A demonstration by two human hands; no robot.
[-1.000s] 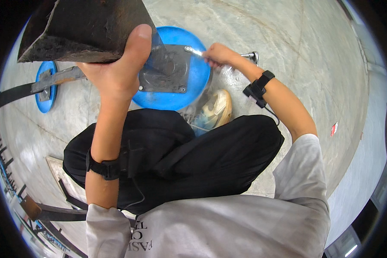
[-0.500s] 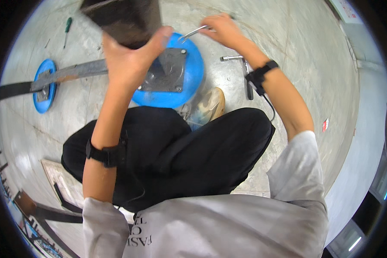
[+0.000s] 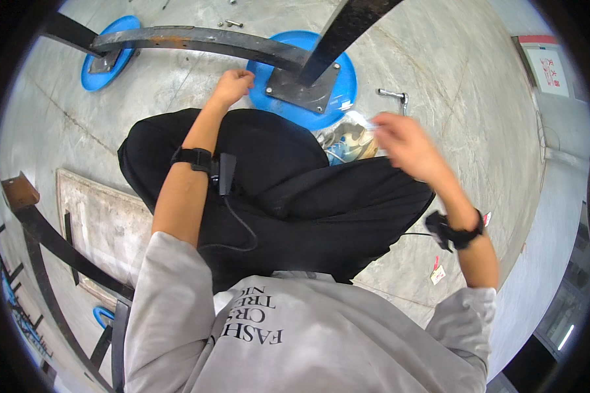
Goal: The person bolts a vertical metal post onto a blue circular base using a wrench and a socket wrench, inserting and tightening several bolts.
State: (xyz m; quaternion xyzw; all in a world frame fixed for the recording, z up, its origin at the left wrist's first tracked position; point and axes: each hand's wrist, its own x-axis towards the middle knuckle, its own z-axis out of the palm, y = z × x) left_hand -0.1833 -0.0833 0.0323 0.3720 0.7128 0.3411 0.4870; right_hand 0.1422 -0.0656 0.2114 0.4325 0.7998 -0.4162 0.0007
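A round blue disc (image 3: 259, 98) lies on the floor before me, a square black plate (image 3: 295, 95) bolted on top of it. From that plate a black metal post (image 3: 347, 33) rises toward the upper right. At the disc's left rim my left hand (image 3: 234, 87) has its fingers curled closed; what they hold, if anything, is hidden. My right hand (image 3: 406, 144), smeared by motion, grips a silver wrench (image 3: 359, 120) whose head points at the disc's near right edge, by a bolt.
A black crossbar (image 3: 196, 38) runs left to a second blue disc (image 3: 90, 80). On the floor lie a ratchet wrench (image 3: 393, 95) at the right and small bolts (image 3: 234, 24) at the far side. Black metal frames (image 3: 65, 252) and a worn board (image 3: 111, 219) are at my left.
My left hand has let go of the black post and come down beside the disc's left rim. My right hand has brought the wrench nearer to me. The view has shifted.
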